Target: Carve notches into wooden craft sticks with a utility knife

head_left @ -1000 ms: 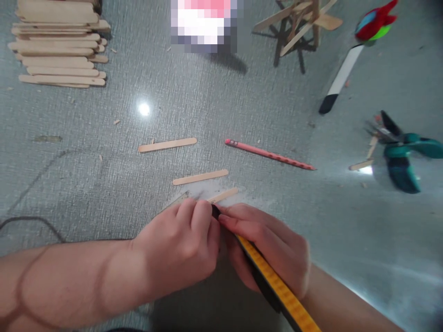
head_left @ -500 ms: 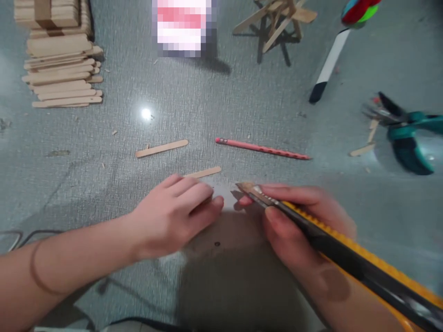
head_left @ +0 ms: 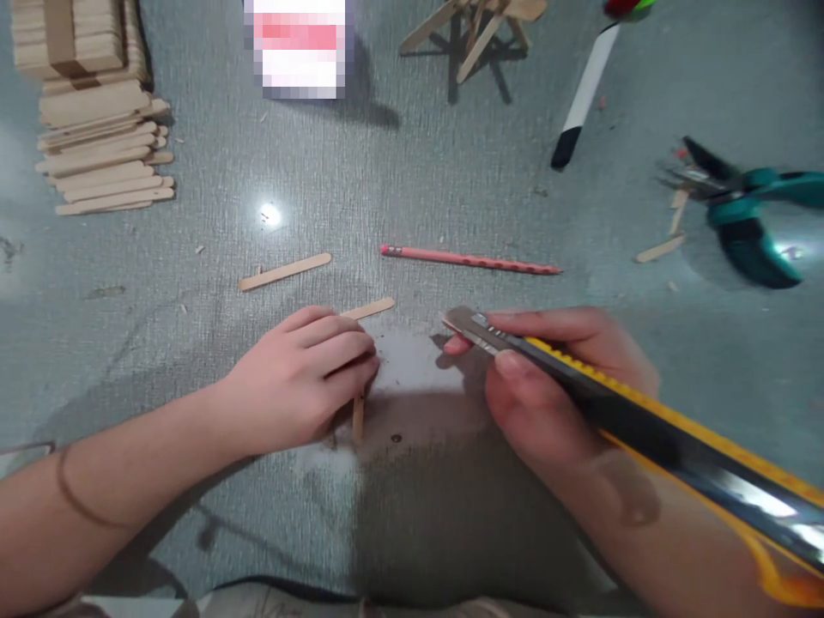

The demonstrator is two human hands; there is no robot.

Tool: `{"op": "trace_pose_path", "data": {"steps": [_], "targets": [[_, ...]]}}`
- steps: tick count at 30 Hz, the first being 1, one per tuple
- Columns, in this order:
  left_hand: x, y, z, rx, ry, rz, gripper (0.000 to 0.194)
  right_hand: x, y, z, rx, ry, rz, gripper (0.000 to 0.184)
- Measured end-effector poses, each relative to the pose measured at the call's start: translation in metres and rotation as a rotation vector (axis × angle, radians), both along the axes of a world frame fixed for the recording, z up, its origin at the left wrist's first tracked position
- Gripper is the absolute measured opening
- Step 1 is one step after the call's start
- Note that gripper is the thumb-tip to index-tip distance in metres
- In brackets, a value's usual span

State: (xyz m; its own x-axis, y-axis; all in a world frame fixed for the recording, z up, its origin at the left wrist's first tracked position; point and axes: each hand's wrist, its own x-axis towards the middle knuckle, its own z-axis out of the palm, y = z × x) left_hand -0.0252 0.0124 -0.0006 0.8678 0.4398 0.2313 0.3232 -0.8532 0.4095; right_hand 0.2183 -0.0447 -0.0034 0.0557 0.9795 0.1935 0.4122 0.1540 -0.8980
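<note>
My right hand (head_left: 547, 378) is closed around a yellow and black utility knife (head_left: 618, 429), whose metal tip points left, above the table. My left hand (head_left: 302, 378) is low over the table, its fingers curled downward. From under its thumb side sticks out a short wooden craft stick (head_left: 359, 419); the fingertips on it are hidden. A second craft stick (head_left: 372, 308) lies just beyond the left fingers, partly covered by them. Farther off, a third craft stick (head_left: 284, 272) rests near a pink pencil (head_left: 469, 259).
Stacked craft sticks (head_left: 106, 154) are at the back left, beside a blurred-out white and pink item (head_left: 299, 51). A stick structure (head_left: 476, 34) and a white marker-like tool (head_left: 587, 90) are at the back. Teal-handled pliers (head_left: 740, 206) lie right, near stick scraps (head_left: 660, 249).
My left hand has turned and shifted slightly left, and a short craft stick now shows below its thumb. My right hand still holds the utility knife, tilted a little differently. The whole view has shifted.
</note>
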Motion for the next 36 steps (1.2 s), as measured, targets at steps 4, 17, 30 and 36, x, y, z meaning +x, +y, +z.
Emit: {"op": "trace_pose_path", "data": {"steps": [4, 17, 30, 36], "targets": [[-0.003, 0.003, 0.001, -0.103, 0.007, 0.006, 0.024, 0.0, 0.001, 0.007, 0.031, -0.054, -0.009, 0.016], [-0.005, -0.001, 0.002, 0.05, 0.018, 0.221, 0.006, -0.003, 0.002, 0.018, -0.047, -0.141, 0.046, 0.017], [0.002, -0.017, -0.001, 0.069, -0.011, 0.283, 0.016, -0.019, 0.001, 0.006, 0.112, -0.265, 0.3, 0.038], [0.006, -0.024, 0.002, -0.004, 0.004, 0.273, 0.032, -0.024, 0.001, 0.007, 0.137, -0.265, 0.315, 0.034]]}}
